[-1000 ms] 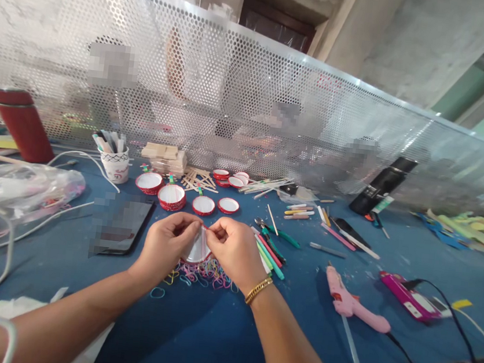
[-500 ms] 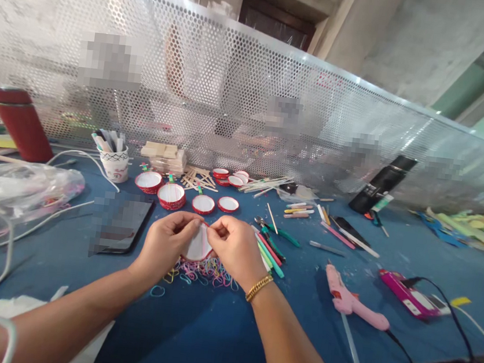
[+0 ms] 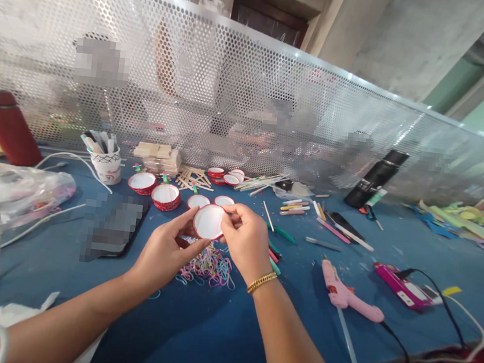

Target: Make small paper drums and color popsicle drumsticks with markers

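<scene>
2 hands [image 3: 163, 251], 2 flasks [image 3: 8, 128] (1 red), 1 cup [image 3: 106, 167]

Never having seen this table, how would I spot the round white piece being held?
Find the blue tabletop by the perforated metal screen. Near its middle lies a tangle of thin multicoloured loops; above it in view, the bare left hand and right hand hold a round, red-rimmed white disc. Unlike similar discs behind, it alone is held.

Bench [image 3: 190, 333] lay open at lower centre; a pink glue gun [image 3: 348, 294] blocked the lower right, a perforated screen [image 3: 319, 120] the top.
</scene>
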